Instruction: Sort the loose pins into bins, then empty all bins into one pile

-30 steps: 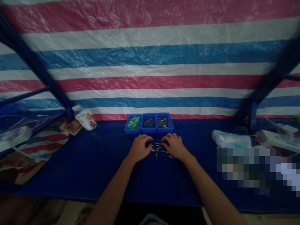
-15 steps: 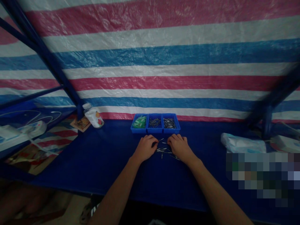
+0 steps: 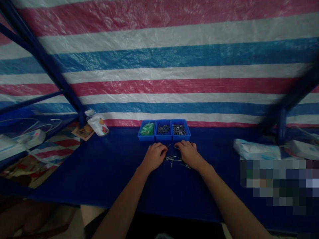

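A small heap of thin metal pins (image 3: 174,158) lies on the dark blue table (image 3: 112,172) between my hands. My left hand (image 3: 154,156) rests knuckles up with its fingers curled, pinching one pin that sticks out toward the right. My right hand (image 3: 189,154) lies palm down beside the heap, fingers bent onto the pins. Just behind them stands a blue three-part tray (image 3: 163,135): green pieces in the left part, dark pins in the middle, silvery pins in the right.
A white bottle (image 3: 97,123) leans at the back left beside a small card (image 3: 83,131). A white power strip with cables (image 3: 22,139) sits far left. White packets (image 3: 256,151) lie at the right. A striped tarp (image 3: 159,59) hangs behind, with blue frame posts (image 3: 45,59) either side.
The view has shifted slightly. Both hands have stayed at the pin heap; my left hand has drawn one pin up between its fingertips.
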Tool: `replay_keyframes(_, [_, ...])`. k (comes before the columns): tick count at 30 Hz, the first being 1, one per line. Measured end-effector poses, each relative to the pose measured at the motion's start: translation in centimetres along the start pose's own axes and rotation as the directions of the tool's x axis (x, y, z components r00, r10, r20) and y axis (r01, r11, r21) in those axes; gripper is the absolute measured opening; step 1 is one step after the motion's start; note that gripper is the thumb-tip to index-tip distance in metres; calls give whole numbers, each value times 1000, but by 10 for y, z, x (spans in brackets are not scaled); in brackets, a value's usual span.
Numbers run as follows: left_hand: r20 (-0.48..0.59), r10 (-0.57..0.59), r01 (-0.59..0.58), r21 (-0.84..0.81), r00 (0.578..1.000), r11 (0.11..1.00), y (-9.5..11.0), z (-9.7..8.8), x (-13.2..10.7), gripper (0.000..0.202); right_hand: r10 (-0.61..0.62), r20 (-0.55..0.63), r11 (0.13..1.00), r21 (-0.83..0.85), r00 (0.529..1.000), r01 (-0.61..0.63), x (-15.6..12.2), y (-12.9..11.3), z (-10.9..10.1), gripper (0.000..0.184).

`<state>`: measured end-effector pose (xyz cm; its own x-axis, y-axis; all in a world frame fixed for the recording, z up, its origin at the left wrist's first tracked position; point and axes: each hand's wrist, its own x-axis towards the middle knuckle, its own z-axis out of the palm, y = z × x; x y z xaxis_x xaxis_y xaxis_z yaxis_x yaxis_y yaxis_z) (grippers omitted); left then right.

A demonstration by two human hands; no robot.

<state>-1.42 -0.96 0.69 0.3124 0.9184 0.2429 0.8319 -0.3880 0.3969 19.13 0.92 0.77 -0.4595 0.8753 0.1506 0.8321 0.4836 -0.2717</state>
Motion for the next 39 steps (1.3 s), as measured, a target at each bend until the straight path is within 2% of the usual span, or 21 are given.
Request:
replay_keyframes(4, [-3, 5, -5, -17, 1000, 1000, -1, 0, 1, 19, 25, -102, 988, 153, 994, -10, 4, 3, -1, 42])
replay_keyframes(8, [-7, 7, -8, -31, 1000, 999, -1, -1, 2, 19, 4, -225, 952, 298, 974, 65, 7, 4, -6, 36])
replay_keyframes(11, [4, 11, -11, -32, 1000, 999, -1, -1, 3, 19, 21, -328, 891, 434, 944, 131, 9, 0, -10, 30])
replay_keyframes(13, [4, 15, -15, -39, 1000, 999, -1, -2, 3, 19, 90, -367, 809, 570, 926, 147, 11, -3, -11, 24])
replay_keyframes(15, [-2, 13, -13, -53, 1000, 999, -1, -2, 2, 18, 205, -330, 646, 753, 922, 126, 14, -4, -11, 21])
replay_keyframes(17, [-15, -2, 1, -67, 1000, 998, -1, -3, 2, 18, 312, -233, 411, 907, 921, 90, 16, -4, -12, 24])
replay_keyframes(19, [-30, -16, 14, -70, 999, 997, 0, -4, 2, 17, 396, -143, 168, 982, 907, 82, 18, -3, -13, 31])
replay_keyframes(21, [-37, -25, 23, -51, 999, 998, 1, -5, 2, 17, 466, -69, -34, 995, 882, 96, 17, -1, -17, 38])
replay_keyframes(22, [-37, -28, 27, -36, 999, 999, 2, -5, 2, 16, 496, -28, -112, 989, 868, 96, 16, 0, -19, 41])
replay_keyframes(24, [-32, -32, 32, -11, 999, 999, 4, -6, 2, 16, 532, 46, -201, 977, 845, 74, 13, 2, -24, 43])
replay_keyframes(28, [-25, -51, 51, -6, 998, 999, 5, -7, 1, 15, 544, 80, -202, 979, 835, 38, 9, 4, -28, 40])
replay_keyframes(32, [-22, -58, 58, 10, 998, 998, 4, -7, 1, 15, 536, 144, -186, 981, 832, -50, 10, 5, -23, 44])
replay_keyframes(36, [-60, -108, 112, 58, 992, 992, 1, -5, 2, 14, 564, 188, -156, 981, 804, -120, 13, 6, -21, 42])
replay_keyframes(39, [-62, -111, 115, 67, 992, 991, -1, -3, 2, 15, 569, 229, -190, 971, 790, -144, 13, 5, -25, 33])
